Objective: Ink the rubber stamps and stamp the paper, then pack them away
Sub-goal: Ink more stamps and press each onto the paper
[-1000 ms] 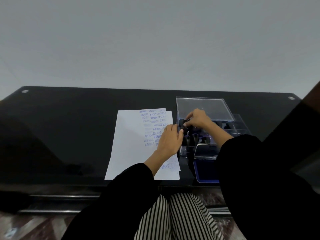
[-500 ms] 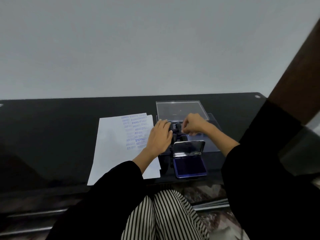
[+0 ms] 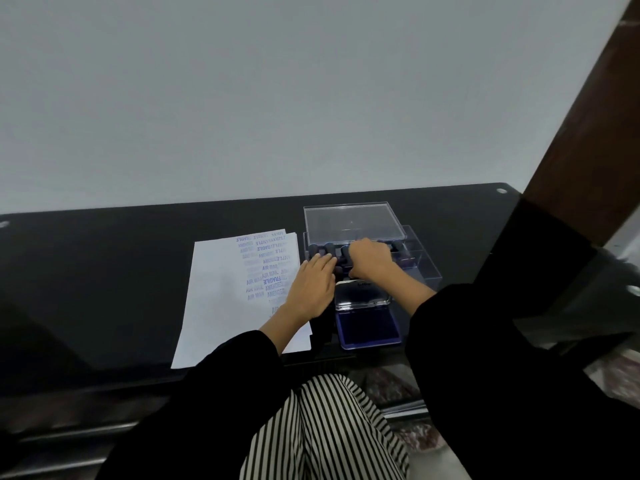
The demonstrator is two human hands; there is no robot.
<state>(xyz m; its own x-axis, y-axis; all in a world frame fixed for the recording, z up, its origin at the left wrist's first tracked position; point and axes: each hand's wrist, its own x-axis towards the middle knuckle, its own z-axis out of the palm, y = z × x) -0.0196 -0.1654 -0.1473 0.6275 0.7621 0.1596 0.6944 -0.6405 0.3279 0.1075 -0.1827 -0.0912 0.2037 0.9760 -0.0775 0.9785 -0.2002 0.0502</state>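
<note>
STEP: packing away, by my judgement; rubber stamps (image 3: 327,249) stood in the clear case (image 3: 426,269) | HANDS: left hand (image 3: 311,287) flat, fingers straight and together; right hand (image 3: 372,263) curled over the stamps (grip hidden, could not tell) | NEXT: seat the stamp squarely, then close the case | AROUND: stamped paper (image 3: 225,299) left; open ink pad (image 3: 369,329) crowded the wrists.

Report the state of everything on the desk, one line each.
ink pad: open, blue ink showing.
stamp box: open, clear lid at its far side.
stamps: upright in the box.
paper: flat, stamped in blue.
left hand: fingers straight, at the box's left edge.
right hand: curled over the stamps; grip hidden.
</note>
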